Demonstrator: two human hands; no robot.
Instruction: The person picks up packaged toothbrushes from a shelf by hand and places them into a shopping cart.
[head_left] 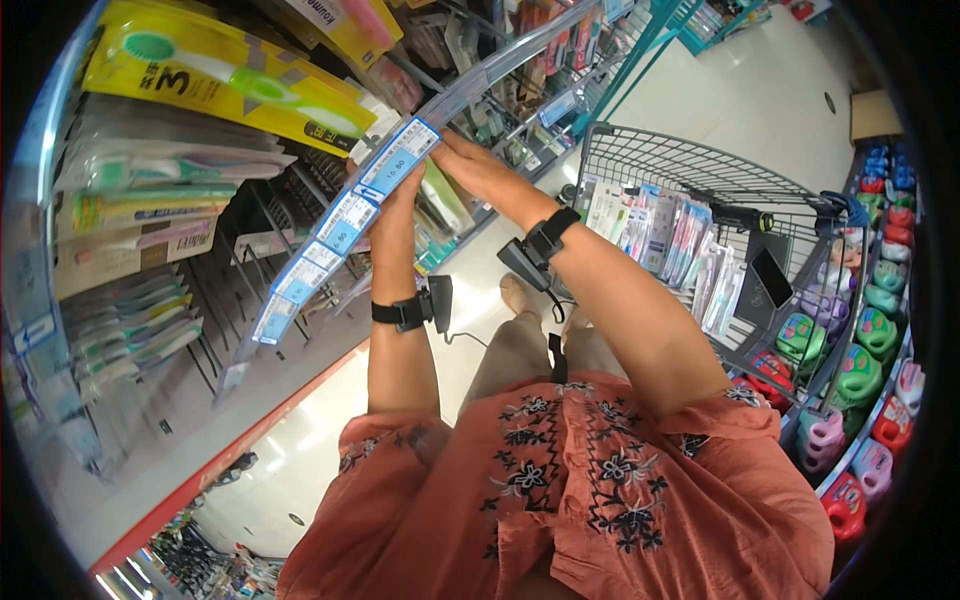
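Both my arms reach up to a rack of packaged toothbrushes. My left hand (397, 205) is partly behind the clear price-label strip (345, 215), and its fingers are hidden there. Close beside it, to the right, is my right hand (478, 168), its fingertips also covered by the strip's edge. What either hand holds, if anything, does not show. Just below the right hand hangs a green and white package (445, 198). A large yellow toothbrush package (215, 75) with a green and white brush hangs to the left of the hands.
More toothbrush packs (135, 335) hang on metal hooks at the left. A grey wire shopping cart (690, 150) stands at the right with several toothbrush packs (665, 240) and a black phone (770, 277). Beyond it, colourful detergent bottles (858, 375) line a low shelf.
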